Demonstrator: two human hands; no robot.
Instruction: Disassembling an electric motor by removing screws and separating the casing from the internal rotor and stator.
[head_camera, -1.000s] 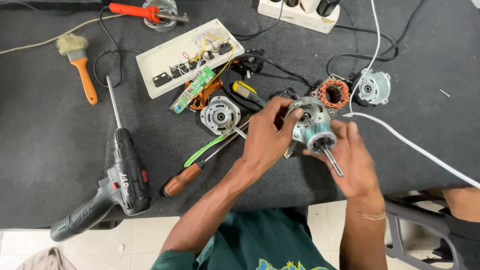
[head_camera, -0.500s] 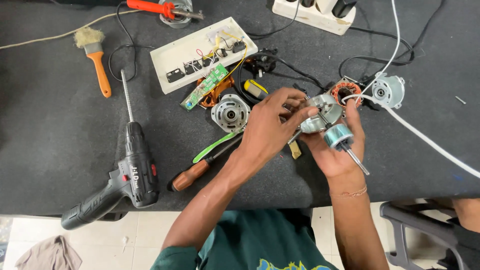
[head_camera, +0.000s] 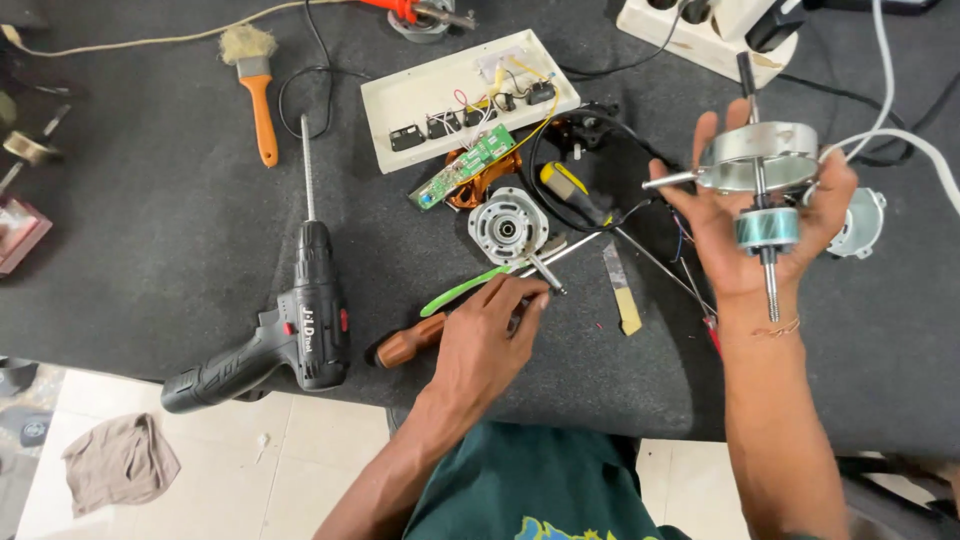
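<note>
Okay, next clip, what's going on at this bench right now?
A person is working on a small electric motor at a dark work table. The right hand holds up the rotor assembly, a metal housing on a shaft, clear of the table. The left hand is down on the table, fingers on a wooden-handled screwdriver next to a green-handled tool. Another motor part, a circuit board, a cordless drill and a brush lie around.

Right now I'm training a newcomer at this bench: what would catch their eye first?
The right hand holds up a metal motor part with a shaft, right of centre. The left hand rests low on the screwdrivers. A black drill lies left on the dark table.
</note>
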